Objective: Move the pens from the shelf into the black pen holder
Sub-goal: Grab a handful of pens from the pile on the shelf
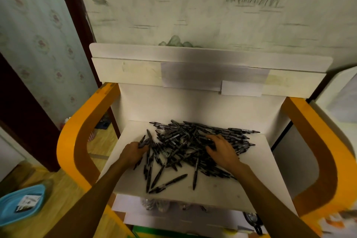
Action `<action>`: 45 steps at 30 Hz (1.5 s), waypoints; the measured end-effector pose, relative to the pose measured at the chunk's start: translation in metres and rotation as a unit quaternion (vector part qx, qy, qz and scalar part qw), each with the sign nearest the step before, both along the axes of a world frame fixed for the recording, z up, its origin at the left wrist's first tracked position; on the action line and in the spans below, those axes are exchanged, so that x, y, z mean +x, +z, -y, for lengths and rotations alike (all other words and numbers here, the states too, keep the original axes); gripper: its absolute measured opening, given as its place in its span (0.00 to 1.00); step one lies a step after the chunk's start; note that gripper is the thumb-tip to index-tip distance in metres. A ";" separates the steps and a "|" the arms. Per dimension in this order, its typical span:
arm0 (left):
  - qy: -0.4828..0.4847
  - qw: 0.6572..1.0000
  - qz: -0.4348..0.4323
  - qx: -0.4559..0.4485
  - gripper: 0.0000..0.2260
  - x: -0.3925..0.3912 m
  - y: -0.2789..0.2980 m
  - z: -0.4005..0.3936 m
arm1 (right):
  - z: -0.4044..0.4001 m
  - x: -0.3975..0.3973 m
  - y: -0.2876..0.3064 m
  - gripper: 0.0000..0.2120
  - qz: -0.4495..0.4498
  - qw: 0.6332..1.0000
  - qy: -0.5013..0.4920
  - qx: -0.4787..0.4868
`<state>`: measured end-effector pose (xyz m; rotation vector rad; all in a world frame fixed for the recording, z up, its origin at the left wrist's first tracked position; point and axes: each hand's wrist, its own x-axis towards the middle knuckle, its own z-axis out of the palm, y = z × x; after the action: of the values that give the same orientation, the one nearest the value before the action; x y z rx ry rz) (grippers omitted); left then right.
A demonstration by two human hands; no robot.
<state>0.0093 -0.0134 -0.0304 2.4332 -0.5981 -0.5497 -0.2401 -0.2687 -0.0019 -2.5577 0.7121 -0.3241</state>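
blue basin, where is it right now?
Head view, bottom-left corner: the blue basin sits on the wooden floor, left of the shelf's orange side frame and beside the left forearm, with some packets lying inside it.

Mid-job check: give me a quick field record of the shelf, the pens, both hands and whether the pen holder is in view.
shelf: white, orange side frames
pens: large black pile, some loose pens at the front
left hand: at the pile's left edge, grip around a few pens
right hand: spread flat on the pile
black pen holder: not in view
floor left: blue basin
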 end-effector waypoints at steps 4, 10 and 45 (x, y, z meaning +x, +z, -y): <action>0.022 0.998 0.008 0.063 0.17 0.002 -0.007 -0.009 | -0.005 0.008 0.003 0.24 0.015 1.000 0.014 0.004; 0.001 0.989 0.064 0.136 0.20 -0.009 0.003 -0.003 | -0.013 0.014 0.001 0.22 0.004 1.000 0.022 0.012; 0.151 0.916 0.137 -0.345 0.12 -0.041 0.039 0.020 | -0.030 0.001 0.008 0.20 0.010 0.997 -0.011 -0.072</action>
<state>-0.0321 -0.0337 0.0081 1.8678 -0.4155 0.1314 -0.2386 -0.2388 0.0058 -2.6791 0.7327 -0.4226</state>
